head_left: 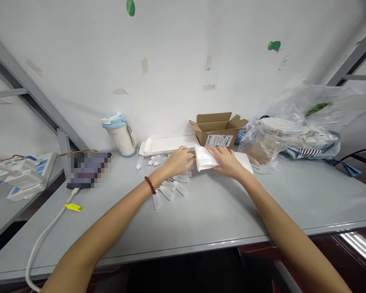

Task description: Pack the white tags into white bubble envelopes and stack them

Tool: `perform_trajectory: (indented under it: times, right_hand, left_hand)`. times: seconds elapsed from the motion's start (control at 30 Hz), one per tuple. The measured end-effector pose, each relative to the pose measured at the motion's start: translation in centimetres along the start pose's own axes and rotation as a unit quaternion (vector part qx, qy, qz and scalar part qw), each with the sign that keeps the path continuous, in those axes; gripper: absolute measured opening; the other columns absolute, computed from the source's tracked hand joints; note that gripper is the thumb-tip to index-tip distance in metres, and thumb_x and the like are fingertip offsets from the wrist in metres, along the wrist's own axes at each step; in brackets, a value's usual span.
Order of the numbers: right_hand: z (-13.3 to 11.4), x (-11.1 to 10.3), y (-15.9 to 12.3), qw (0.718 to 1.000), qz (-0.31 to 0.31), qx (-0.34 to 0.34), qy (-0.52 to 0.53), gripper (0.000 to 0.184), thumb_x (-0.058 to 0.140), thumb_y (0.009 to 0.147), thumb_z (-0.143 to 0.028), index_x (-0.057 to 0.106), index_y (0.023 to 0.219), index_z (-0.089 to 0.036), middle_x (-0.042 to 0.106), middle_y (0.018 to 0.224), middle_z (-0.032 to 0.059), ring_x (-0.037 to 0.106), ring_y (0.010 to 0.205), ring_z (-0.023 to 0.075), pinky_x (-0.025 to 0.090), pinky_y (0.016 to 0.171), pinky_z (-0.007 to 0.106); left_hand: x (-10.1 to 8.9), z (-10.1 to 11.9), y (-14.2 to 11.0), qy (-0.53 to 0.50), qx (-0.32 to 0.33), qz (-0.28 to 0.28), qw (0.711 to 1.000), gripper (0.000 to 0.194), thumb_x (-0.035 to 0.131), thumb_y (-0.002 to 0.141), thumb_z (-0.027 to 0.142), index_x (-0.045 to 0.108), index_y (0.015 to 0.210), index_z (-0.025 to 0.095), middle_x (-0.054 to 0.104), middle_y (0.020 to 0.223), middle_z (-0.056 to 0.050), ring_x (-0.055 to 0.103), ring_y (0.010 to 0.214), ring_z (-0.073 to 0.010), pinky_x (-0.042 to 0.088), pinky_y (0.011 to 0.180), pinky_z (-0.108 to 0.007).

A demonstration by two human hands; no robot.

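Note:
My right hand (227, 161) is closed around a white, slightly glossy packet (206, 158), thumb at its near side. My left hand (179, 160), with a dark red bead bracelet on the wrist, is just left of the packet. Its fingers are curled, and what they grip, if anything, is hidden. Several small translucent plastic sleeves with thin loops (167, 192) lie scattered under and around my left hand. Behind it rest flat white boxes (167, 143). Beneath my right hand, a flat white piece (244, 160) lies on the desk, partly covered.
An open cardboard box (218, 129) stands against the wall. Left of it are a blue-lidded cup (121, 136) and a blurred-out device (90, 170) with a white cable (45, 232). A clear plastic bag with a round container (280, 128) sits right. The grey desk (183, 232) ends near me.

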State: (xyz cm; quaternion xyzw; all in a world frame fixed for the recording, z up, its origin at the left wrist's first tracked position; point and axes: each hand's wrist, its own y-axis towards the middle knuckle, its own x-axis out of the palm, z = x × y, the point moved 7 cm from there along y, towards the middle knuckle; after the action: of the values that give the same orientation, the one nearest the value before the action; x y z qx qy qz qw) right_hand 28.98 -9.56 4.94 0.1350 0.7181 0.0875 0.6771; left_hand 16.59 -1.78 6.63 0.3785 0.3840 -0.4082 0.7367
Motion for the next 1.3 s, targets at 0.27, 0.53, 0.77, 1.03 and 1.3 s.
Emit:
perform_trajectory:
  times: [0.27, 0.53, 0.77, 1.03, 1.3]
  right_hand:
    - [-0.2, 2.5, 0.5, 0.999, -0.023, -0.036, -0.009, 0.072, 0.061, 0.076, -0.053, 0.037, 0.138, -0.026, 0.05, 0.121, 0.0149, 0.04, 0.113, 0.0323, 0.033, 0.089, 0.043]
    - [-1.4, 3.3, 2.1, 0.99, 0.02, -0.136, -0.024, 0.075, 0.052, 0.073, -0.068, 0.043, 0.135, -0.028, 0.052, 0.122, 0.012, 0.04, 0.113, 0.0296, 0.028, 0.091, 0.042]
    - [0.4, 4.0, 2.1, 0.994, -0.011, -0.108, -0.009, 0.076, 0.043, 0.073, -0.075, 0.042, 0.136, -0.031, 0.052, 0.125, 0.0126, 0.041, 0.113, 0.0306, 0.027, 0.092, 0.046]
    - [2.6, 4.2, 1.9, 0.995, -0.038, -0.088, -0.021, 0.065, 0.042, 0.08, -0.068, 0.041, 0.135, -0.035, 0.053, 0.122, 0.0109, 0.044, 0.11, 0.0286, 0.029, 0.092, 0.045]
    - [5.9, 3.4, 0.8, 0.998, -0.053, -0.007, 0.038, 0.075, 0.051, 0.073, -0.07, 0.037, 0.138, -0.034, 0.046, 0.132, 0.0117, 0.04, 0.118, 0.0333, 0.032, 0.093, 0.052]
  left_hand:
    - [2.9, -0.9, -1.4, 0.21, 0.013, -0.073, 0.975, 0.03, 0.044, 0.086, 0.034, 0.064, 0.099, 0.016, 0.061, 0.106, -0.012, 0.05, 0.107, -0.0294, 0.042, 0.088, -0.043]
    - [2.1, -1.6, -3.6, 0.226, -0.01, -0.027, 0.974, 0.026, 0.042, 0.088, 0.026, 0.062, 0.1, 0.015, 0.062, 0.096, -0.011, 0.054, 0.099, -0.0251, 0.043, 0.088, -0.038]
    - [2.0, -1.7, -4.1, 0.217, -0.022, 0.002, 0.976, 0.023, 0.044, 0.087, 0.026, 0.061, 0.097, 0.015, 0.061, 0.099, -0.011, 0.053, 0.103, -0.0252, 0.044, 0.089, -0.038]
    - [1.6, -1.8, -4.5, 0.214, -0.039, -0.001, 0.976, 0.023, 0.043, 0.088, 0.028, 0.061, 0.097, 0.017, 0.061, 0.098, -0.01, 0.054, 0.101, -0.0251, 0.045, 0.083, -0.035]
    - [1.6, -1.9, -4.6, 0.204, -0.041, 0.0, 0.978, 0.024, 0.041, 0.088, 0.027, 0.062, 0.094, 0.017, 0.061, 0.094, -0.01, 0.054, 0.099, -0.0249, 0.045, 0.082, -0.036]
